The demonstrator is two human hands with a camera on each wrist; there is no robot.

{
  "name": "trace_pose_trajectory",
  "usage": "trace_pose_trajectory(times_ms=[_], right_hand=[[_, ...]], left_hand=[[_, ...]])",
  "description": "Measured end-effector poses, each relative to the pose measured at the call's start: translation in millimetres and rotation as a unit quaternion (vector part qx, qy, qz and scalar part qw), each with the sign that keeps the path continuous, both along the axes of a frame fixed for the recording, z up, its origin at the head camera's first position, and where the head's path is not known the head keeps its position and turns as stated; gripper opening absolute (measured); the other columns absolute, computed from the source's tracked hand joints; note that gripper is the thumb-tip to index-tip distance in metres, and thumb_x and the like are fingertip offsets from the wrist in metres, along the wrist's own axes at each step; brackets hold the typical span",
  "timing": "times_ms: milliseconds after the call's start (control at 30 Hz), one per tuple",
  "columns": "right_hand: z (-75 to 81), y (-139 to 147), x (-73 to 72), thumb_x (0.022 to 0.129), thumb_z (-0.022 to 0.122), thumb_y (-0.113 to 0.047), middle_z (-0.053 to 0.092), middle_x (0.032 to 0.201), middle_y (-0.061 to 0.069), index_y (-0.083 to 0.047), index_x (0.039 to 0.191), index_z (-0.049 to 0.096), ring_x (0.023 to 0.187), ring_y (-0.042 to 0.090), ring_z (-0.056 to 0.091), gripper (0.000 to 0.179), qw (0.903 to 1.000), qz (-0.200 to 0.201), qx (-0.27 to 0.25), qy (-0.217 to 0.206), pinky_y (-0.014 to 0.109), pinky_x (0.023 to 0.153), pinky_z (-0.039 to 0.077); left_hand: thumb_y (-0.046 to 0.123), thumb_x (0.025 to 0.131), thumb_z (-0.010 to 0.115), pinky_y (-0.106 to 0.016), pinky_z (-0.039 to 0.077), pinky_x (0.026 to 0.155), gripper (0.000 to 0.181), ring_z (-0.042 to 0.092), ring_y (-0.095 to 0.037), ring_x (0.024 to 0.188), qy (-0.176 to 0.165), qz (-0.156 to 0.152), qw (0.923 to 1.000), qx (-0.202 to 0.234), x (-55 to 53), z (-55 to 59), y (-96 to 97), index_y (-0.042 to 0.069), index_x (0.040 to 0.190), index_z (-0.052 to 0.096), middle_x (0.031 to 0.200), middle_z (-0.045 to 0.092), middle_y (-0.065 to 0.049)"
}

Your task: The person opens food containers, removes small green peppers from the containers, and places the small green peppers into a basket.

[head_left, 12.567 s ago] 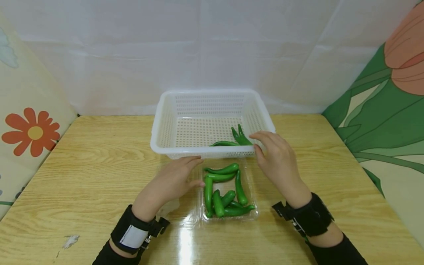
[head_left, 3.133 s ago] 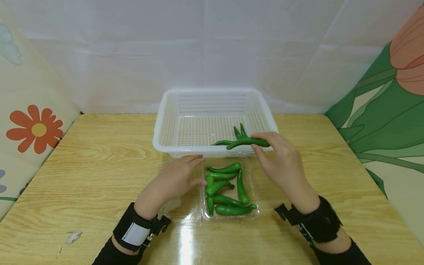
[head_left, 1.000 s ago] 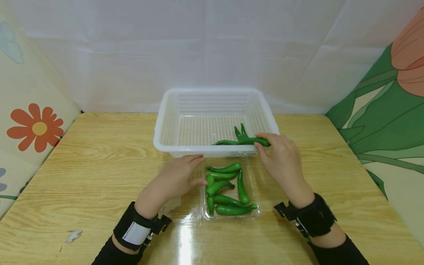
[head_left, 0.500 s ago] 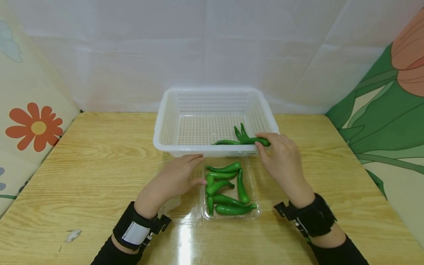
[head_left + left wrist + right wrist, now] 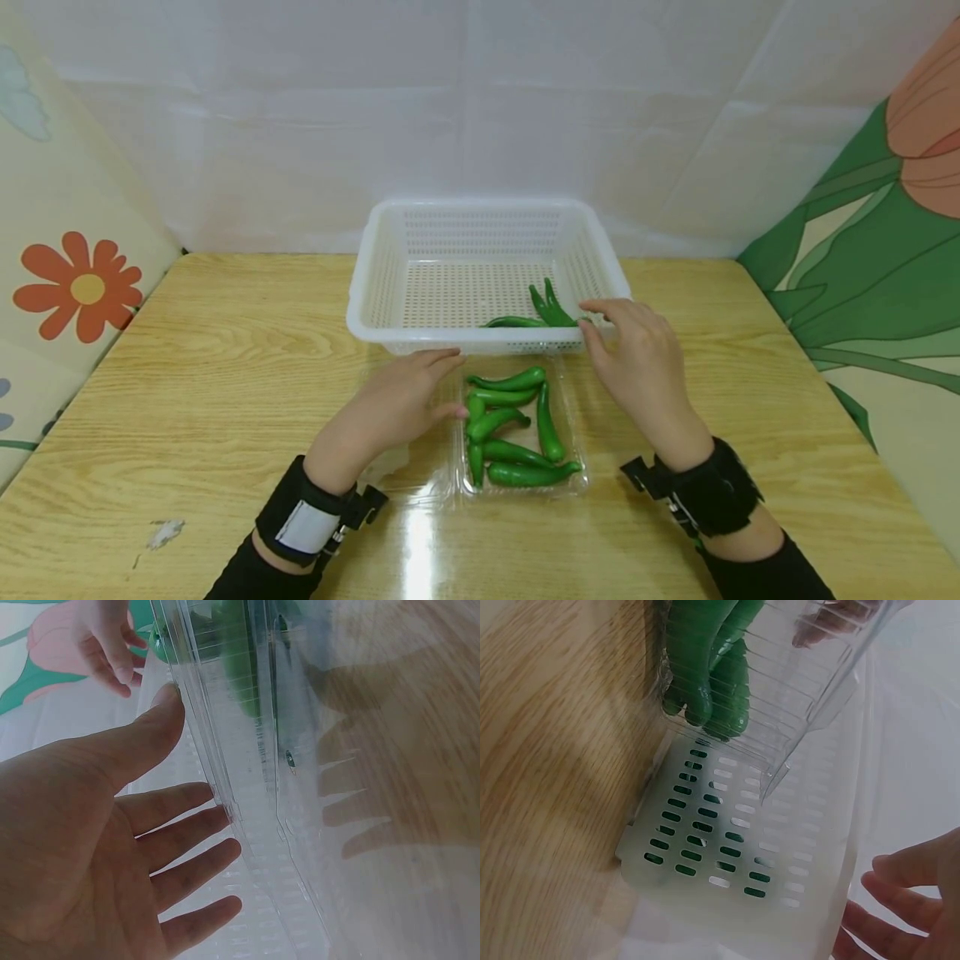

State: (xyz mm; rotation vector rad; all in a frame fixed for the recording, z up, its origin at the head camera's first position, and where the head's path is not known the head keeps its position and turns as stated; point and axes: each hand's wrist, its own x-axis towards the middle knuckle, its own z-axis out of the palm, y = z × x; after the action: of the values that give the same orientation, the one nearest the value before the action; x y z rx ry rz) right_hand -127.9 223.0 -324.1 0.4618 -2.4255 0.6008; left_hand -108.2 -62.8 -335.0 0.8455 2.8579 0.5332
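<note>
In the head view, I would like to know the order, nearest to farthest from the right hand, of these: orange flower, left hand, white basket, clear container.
1. White basket: nearest; the right hand is at its near right corner.
2. Clear container: before the basket, to this hand's left.
3. Left hand: beyond, at the container's left side.
4. Orange flower: farthest, on the left panel.

We observe a wood-grain surface [image 5: 240, 350], pale patch [image 5: 166, 533] at near left, glare [image 5: 418, 552] at near centre, creased white sheet [image 5: 375, 125] behind, cream panel [image 5: 90, 183] with orange-red flower [image 5: 87, 289] at left, peach bloom [image 5: 932, 142] and green leaves [image 5: 862, 267] at right.
</note>
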Motion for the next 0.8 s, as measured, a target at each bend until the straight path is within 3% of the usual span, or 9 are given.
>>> trace_pose_trajectory(times_ms=[800], right_hand=[[0.7,-4.6,2.7,0.086,0.074,0.0,0.072,0.101,0.016,0.0,0.103,0.072,0.088,0.032,0.067,0.016,0.998,0.044,-0.003,0.046,0.045,0.074,0.056]], left_hand=[[0.045,0.089,0.071,-0.046,0.035,0.114,0.074,0.042,-0.031,0.138,-0.007,0.002,1.0,0.002,-0.4,-0.2,-0.1,0.006,0.147,0.047,0.152,0.043,-0.01]])
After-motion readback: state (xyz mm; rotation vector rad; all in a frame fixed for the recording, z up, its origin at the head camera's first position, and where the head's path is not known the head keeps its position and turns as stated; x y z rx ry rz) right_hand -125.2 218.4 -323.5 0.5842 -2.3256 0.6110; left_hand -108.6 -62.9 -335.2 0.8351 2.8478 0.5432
